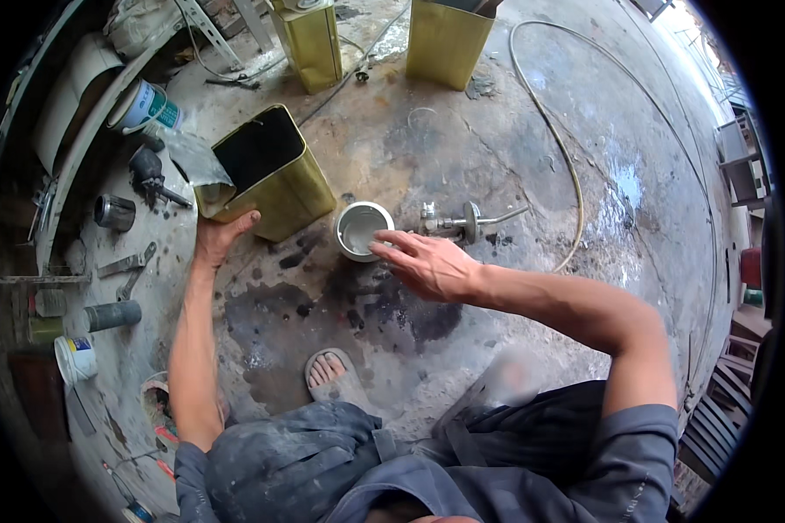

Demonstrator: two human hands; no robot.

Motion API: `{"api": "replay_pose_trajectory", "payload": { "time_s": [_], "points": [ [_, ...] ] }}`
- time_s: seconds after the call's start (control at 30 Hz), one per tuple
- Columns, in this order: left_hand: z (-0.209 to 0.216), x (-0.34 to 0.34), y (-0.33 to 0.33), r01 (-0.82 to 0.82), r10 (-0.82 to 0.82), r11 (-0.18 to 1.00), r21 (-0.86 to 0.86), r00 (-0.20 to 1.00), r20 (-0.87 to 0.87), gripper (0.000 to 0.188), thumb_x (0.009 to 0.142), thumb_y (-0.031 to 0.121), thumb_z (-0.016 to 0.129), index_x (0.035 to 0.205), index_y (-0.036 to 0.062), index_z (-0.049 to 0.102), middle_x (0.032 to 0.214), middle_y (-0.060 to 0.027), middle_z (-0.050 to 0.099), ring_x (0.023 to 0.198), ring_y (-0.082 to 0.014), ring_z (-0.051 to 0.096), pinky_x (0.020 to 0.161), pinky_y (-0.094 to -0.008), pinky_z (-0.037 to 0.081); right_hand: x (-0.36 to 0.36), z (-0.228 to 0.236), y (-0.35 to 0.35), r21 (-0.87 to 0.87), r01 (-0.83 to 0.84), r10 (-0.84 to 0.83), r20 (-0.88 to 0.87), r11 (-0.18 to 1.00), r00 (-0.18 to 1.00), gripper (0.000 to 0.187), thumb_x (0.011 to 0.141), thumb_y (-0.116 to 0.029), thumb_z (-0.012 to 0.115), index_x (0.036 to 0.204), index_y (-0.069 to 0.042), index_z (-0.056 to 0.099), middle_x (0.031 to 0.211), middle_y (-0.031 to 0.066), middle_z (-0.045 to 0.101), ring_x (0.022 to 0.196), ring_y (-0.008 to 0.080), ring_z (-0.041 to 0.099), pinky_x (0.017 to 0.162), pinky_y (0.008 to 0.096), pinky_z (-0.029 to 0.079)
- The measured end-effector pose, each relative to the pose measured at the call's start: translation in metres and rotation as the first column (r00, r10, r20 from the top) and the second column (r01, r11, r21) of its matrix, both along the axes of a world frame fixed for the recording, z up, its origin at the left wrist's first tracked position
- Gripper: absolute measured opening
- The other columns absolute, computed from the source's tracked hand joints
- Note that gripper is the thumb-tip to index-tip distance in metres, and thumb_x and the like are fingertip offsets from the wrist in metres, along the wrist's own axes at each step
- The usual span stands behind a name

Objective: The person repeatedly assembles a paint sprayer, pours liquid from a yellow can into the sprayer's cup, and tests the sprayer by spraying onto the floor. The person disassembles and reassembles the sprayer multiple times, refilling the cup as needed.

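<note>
A square gold-coloured metal tin [301, 193], open and dark inside, stands tilted at the left with a bent grey metal flap [199, 159] at its opening. My left hand [227, 237] grips its lower near corner; the thumb shows and the fingers are hidden by the tin. Right of the tin, a round white-rimmed cup [364, 228] holds something pale grey. My right hand [432, 264] reaches over the cup's right rim with fingers stretched out; whether they touch it I cannot tell. Just beyond that hand lies a metal spray gun [453, 223], close to the cup.
Two more gold tins [445, 48] stand at the far side. A hose [549, 122] curves over the stained concrete floor [419, 166]. On the left are a white-and-blue bucket [148, 106], a black power tool [151, 172], a dark cup [114, 213] and a small white tub [76, 359].
</note>
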State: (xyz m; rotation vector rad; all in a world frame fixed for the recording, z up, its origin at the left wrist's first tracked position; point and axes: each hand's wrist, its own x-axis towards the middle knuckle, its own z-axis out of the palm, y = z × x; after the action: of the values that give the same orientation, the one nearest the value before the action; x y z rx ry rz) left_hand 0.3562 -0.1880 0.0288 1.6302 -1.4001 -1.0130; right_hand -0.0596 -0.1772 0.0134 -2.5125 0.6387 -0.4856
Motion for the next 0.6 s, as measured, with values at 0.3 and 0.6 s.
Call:
{"api": "replay_pose_trajectory", "payload": {
  "time_s": [0.3,0.6],
  "points": [
    [0.057,-0.017,0.006,0.036,-0.037,0.998,-0.046,0.999,-0.022,0.089,0.070,0.013,0.092,0.144,0.0034,0.043,0.123,-0.0062,0.060,0.115,-0.0190,0.060,0.100,-0.0365,0.053,-0.115,-0.018,0.066,0.293,-0.053,0.115,-0.198,0.955,0.973,0.039,0.094,-0.007,0.058,0.133,-0.005,0.053,0.137,0.0160,0.056,0.112,0.0345,0.066,0.081,0.0437,0.060],
    [0.146,-0.062,0.021,0.311,-0.367,0.914,0.261,0.908,0.202,0.127,0.057,0.025,0.090,0.162,-0.0018,0.024,0.154,-0.0146,0.047,0.143,-0.0239,0.043,0.121,-0.0361,0.031,-0.091,-0.035,0.044,0.244,-0.054,0.084,-0.112,0.968,0.990,0.029,0.102,-0.013,0.053,0.129,-0.005,0.058,0.136,0.0156,0.057,0.109,0.0350,0.068,0.081,0.0438,0.060]
  ]
}}
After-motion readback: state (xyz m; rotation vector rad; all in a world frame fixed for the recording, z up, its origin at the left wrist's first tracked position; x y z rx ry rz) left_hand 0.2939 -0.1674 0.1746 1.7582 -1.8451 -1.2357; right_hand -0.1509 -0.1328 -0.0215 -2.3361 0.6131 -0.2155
